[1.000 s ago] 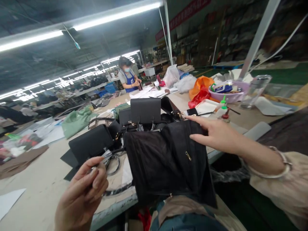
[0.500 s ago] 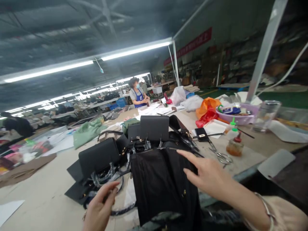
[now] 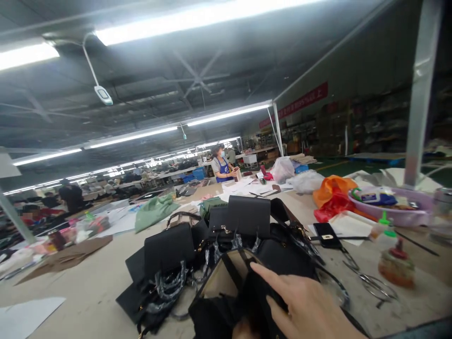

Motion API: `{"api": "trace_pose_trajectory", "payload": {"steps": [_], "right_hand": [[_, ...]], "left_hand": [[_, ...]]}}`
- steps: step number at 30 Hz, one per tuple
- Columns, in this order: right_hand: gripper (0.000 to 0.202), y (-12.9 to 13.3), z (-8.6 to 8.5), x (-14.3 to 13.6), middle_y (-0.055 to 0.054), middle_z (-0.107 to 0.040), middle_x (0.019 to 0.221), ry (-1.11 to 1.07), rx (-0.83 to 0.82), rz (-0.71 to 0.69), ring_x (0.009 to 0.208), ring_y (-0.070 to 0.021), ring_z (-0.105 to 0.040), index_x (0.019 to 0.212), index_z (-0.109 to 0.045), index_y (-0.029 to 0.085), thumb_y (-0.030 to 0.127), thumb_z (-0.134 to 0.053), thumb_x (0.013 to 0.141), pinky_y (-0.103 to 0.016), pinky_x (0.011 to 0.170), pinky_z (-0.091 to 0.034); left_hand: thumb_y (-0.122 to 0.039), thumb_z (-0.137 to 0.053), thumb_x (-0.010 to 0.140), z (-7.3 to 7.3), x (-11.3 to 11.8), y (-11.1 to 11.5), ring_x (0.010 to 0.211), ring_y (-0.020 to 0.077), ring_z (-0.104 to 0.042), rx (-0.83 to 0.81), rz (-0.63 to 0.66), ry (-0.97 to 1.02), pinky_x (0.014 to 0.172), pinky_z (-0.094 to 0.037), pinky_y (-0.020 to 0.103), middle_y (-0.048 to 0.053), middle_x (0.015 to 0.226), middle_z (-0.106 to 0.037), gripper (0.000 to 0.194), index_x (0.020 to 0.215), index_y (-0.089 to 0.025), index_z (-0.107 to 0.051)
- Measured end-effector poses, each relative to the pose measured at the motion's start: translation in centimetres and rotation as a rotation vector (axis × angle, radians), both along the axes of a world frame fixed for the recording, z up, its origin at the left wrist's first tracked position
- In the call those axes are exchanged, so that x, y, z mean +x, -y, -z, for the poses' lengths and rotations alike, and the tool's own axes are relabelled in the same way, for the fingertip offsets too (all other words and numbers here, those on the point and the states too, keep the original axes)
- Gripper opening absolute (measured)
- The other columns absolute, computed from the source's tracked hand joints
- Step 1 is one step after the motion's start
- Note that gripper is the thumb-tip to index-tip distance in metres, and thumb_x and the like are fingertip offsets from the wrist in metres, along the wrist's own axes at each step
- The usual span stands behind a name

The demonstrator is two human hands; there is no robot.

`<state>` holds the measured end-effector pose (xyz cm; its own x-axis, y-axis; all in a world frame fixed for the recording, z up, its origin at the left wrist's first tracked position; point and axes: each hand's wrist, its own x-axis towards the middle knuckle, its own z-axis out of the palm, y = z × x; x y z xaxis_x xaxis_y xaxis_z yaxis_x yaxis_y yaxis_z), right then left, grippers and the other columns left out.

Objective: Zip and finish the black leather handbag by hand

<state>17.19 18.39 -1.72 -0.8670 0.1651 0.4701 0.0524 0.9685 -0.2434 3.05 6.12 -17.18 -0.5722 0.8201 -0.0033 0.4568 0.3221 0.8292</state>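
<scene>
1 white sheet (image 3: 30,318) is seen at far left, with brown material (image 3: 67,259) spread behind it and green cloth (image 3: 155,212) farther back. Black bags (image 3: 169,249) are heaped at mid-table, their handles partly wrapped in clear plastic. At the table's near side, before the heap, 1 open black bag (image 3: 215,313) is seen, its beige lining exposed. The left hand (image 3: 245,329) is mostly hidden at its mouth; its grip cannot be told. By the right hand (image 3: 307,301) the bag's right side is touched, index finger and thumb parted, not closed together. Farther right are seen 1 phone (image 3: 326,235), 1 pair of scissors (image 3: 374,285), 1 red-topped bottle (image 3: 397,268) and 1 purple basin (image 3: 402,216).
</scene>
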Motion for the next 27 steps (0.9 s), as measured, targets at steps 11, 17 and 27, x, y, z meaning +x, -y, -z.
{"api": "trace_pose_trajectory", "payload": {"steps": [11, 17, 27], "right_hand": [[0.056, -0.2, 0.4, 2.3, 0.000, -0.067, 0.096, -0.004, -0.017, -0.053, 0.077, -0.0164, -0.063, 0.140, -0.029, 0.031, 0.023, -0.045, 0.087, -0.029, 0.066, -0.047], [0.053, 0.0, 1.4, 3.3, -0.001, -0.066, 0.089, -0.045, 0.044, -0.096, 0.074, -0.0157, -0.061, 0.139, -0.031, 0.029, 0.021, -0.044, 0.088, -0.028, 0.065, -0.046], [0.049, 2.2, 8.6, 5.2, -0.003, -0.057, 0.070, -0.060, 0.209, -0.126, 0.059, -0.0163, -0.057, 0.138, -0.036, 0.023, 0.025, -0.045, 0.090, -0.027, 0.054, -0.045]], "left_hand": [[-0.027, -0.056, 0.076, -2.1, -0.8, -2.4, 0.093, 0.0250, -0.062, 0.198, -0.317, 0.273, 0.083, -0.049, 0.037, 0.015, 0.107, -0.064, 0.043, 0.116, -0.012, -0.053], [-0.018, -0.059, 0.069, -0.7, -1.1, -3.8, 0.086, 0.0243, -0.064, 0.333, -0.335, 0.484, 0.080, -0.049, 0.036, 0.012, 0.098, -0.068, 0.031, 0.099, -0.012, -0.063], [-0.022, -0.064, 0.067, -2.6, -3.5, -4.1, 0.103, 0.0240, -0.057, 0.517, -0.473, 0.359, 0.094, -0.042, 0.035, 0.009, 0.104, -0.065, 0.032, 0.098, -0.015, -0.062]]}}
